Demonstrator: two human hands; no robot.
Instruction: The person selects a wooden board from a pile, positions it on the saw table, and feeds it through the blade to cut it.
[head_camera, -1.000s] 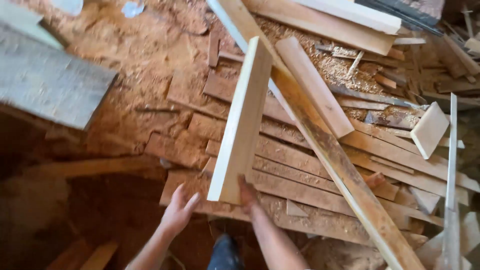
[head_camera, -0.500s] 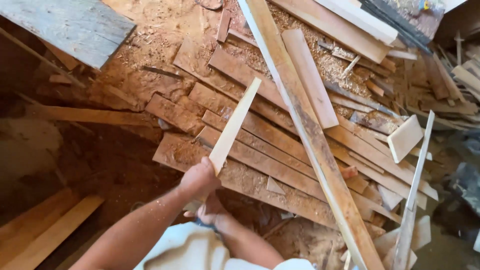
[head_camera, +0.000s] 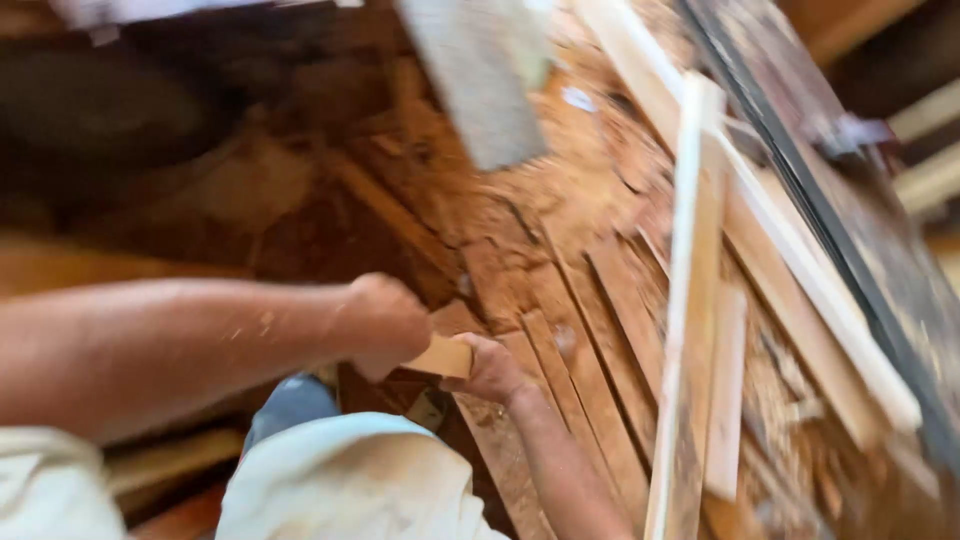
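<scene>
We gripped the pale, stiff wooden board (head_camera: 445, 356) by its end, left hand (head_camera: 385, 325) at nine o'clock, right hand (head_camera: 492, 368) at three; it seemed light.

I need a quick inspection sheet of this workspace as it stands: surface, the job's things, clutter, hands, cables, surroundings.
Surface: reddish floor covered in sawdust, with brown flat planks laid side by side.
Job's things: short pale wooden board; only its end shows, between both hands, and the picture is blurred.
Clutter: long pale wooden strip lying across the planks; more loose offcuts, too blurred to count.
Hands: left hand closed over the board's end; right hand gripping it from the other side.
Cables: nothing seen.
Surroundings: grey flat panel at the top; dark long beam along the right; the person's pale shorts below.
</scene>
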